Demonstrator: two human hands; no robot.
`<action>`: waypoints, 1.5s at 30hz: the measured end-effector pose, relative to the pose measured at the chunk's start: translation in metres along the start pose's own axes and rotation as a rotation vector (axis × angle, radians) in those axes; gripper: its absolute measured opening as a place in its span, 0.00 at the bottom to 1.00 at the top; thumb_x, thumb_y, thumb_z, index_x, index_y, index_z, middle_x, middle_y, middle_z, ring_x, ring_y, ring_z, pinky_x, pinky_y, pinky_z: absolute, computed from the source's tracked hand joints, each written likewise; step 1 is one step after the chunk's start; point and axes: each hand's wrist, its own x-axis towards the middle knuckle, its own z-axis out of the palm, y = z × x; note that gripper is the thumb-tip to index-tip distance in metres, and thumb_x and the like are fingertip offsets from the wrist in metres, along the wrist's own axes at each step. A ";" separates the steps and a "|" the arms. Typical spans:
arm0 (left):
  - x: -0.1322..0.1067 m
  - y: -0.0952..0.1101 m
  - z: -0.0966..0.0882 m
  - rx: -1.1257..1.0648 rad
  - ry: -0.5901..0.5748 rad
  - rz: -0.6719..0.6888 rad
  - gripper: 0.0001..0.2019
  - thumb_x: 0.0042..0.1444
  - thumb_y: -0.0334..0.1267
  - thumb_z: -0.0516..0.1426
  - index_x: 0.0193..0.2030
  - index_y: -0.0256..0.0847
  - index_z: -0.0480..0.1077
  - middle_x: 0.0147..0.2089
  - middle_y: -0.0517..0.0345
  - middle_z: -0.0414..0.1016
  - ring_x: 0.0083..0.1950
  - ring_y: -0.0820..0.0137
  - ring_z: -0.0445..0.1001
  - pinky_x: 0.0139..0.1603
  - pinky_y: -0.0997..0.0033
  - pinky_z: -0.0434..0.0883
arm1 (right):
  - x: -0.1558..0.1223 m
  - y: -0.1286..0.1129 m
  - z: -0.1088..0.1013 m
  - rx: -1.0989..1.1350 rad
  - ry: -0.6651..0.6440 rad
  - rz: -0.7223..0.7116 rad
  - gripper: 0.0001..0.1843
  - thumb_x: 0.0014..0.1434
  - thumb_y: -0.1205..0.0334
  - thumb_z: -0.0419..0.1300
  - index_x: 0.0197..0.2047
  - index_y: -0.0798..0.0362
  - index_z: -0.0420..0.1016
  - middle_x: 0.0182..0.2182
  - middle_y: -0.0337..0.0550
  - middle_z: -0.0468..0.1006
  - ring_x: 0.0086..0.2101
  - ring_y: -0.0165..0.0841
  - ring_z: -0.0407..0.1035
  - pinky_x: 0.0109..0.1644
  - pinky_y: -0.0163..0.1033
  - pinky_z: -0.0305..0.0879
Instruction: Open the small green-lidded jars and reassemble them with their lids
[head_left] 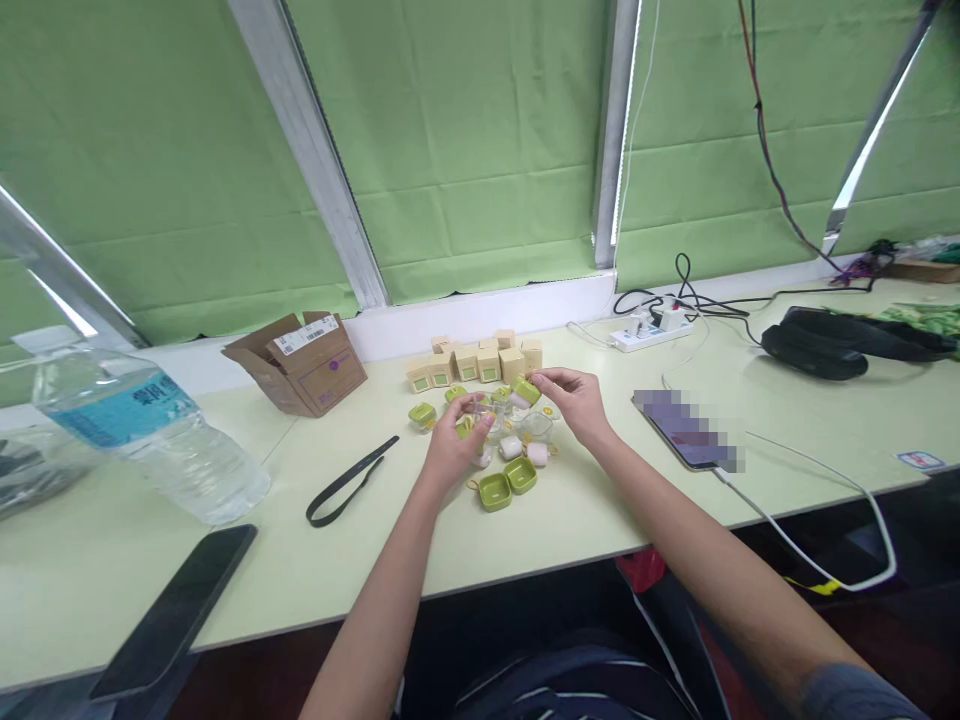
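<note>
Right hand (pixel 574 398) pinches a small green plastic case (pixel 527 391), left hand (pixel 450 447) curled on something unclear; firm, level grips seem wise

A small rounded green case (pixel 527 392) sits pinched in the fingertips of the right hand (pixel 576 402), raised just above the desk (pixel 600 520). A green piece (pixel 466 427) shows partly inside the curled left hand (pixel 452 445), its shape too hidden to tell. Nearer the person, two open green cases (pixel 495 491) lie side by side on the desk, hollow side up and touching. Two small white pieces (pixel 511 447) lie between the hands.
</note>
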 end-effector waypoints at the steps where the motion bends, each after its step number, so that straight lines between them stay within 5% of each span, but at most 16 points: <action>1: 0.001 -0.002 -0.001 -0.003 0.022 -0.004 0.21 0.56 0.49 0.61 0.53 0.41 0.70 0.52 0.49 0.75 0.55 0.61 0.73 0.56 0.61 0.69 | 0.000 0.000 0.000 -0.007 -0.007 0.010 0.15 0.51 0.49 0.70 0.35 0.52 0.84 0.36 0.44 0.85 0.38 0.39 0.78 0.45 0.43 0.73; 7: 0.007 -0.014 -0.006 0.079 0.192 -0.123 0.23 0.56 0.51 0.60 0.55 0.43 0.66 0.51 0.48 0.75 0.49 0.62 0.75 0.46 0.62 0.73 | -0.002 0.000 0.005 -0.029 -0.065 0.057 0.16 0.49 0.48 0.70 0.34 0.52 0.84 0.35 0.45 0.85 0.38 0.40 0.78 0.46 0.44 0.73; 13: 0.011 -0.018 -0.021 0.416 0.254 -0.144 0.22 0.55 0.51 0.60 0.53 0.45 0.67 0.51 0.50 0.77 0.53 0.59 0.74 0.57 0.57 0.67 | -0.001 0.001 0.004 -0.016 -0.060 0.057 0.15 0.49 0.49 0.70 0.34 0.53 0.84 0.35 0.45 0.85 0.38 0.39 0.78 0.45 0.44 0.73; 18: 0.013 -0.018 -0.043 0.522 0.306 -0.186 0.22 0.54 0.54 0.59 0.51 0.43 0.71 0.49 0.49 0.76 0.51 0.59 0.74 0.57 0.59 0.67 | -0.001 0.001 0.003 -0.017 -0.061 0.058 0.16 0.49 0.49 0.70 0.34 0.53 0.85 0.35 0.45 0.85 0.38 0.40 0.78 0.46 0.45 0.73; 24: 0.007 -0.021 -0.055 0.563 0.124 -0.185 0.24 0.54 0.54 0.59 0.52 0.42 0.73 0.51 0.50 0.77 0.51 0.59 0.75 0.57 0.61 0.68 | -0.001 0.003 0.004 -0.028 -0.074 0.061 0.16 0.49 0.49 0.70 0.34 0.53 0.85 0.35 0.45 0.85 0.38 0.40 0.78 0.46 0.45 0.74; 30: 0.009 -0.025 -0.044 0.711 0.044 -0.099 0.24 0.56 0.53 0.58 0.54 0.41 0.72 0.57 0.49 0.76 0.56 0.57 0.73 0.60 0.61 0.66 | -0.002 0.004 0.004 -0.037 -0.086 0.065 0.16 0.49 0.49 0.70 0.34 0.53 0.85 0.35 0.45 0.85 0.38 0.40 0.78 0.46 0.45 0.74; 36: 0.017 -0.018 -0.037 0.938 -0.100 -0.193 0.25 0.55 0.52 0.58 0.55 0.41 0.72 0.57 0.45 0.73 0.54 0.52 0.73 0.52 0.60 0.68 | -0.001 0.005 0.004 -0.030 -0.089 0.077 0.17 0.48 0.48 0.71 0.34 0.53 0.85 0.34 0.45 0.85 0.38 0.40 0.78 0.45 0.44 0.75; 45: 0.016 -0.015 -0.034 1.016 -0.120 -0.277 0.28 0.53 0.58 0.58 0.54 0.40 0.73 0.57 0.41 0.69 0.53 0.52 0.73 0.48 0.63 0.68 | -0.001 0.006 0.006 -0.045 -0.102 0.086 0.20 0.47 0.45 0.71 0.35 0.54 0.85 0.34 0.46 0.85 0.37 0.41 0.78 0.44 0.44 0.75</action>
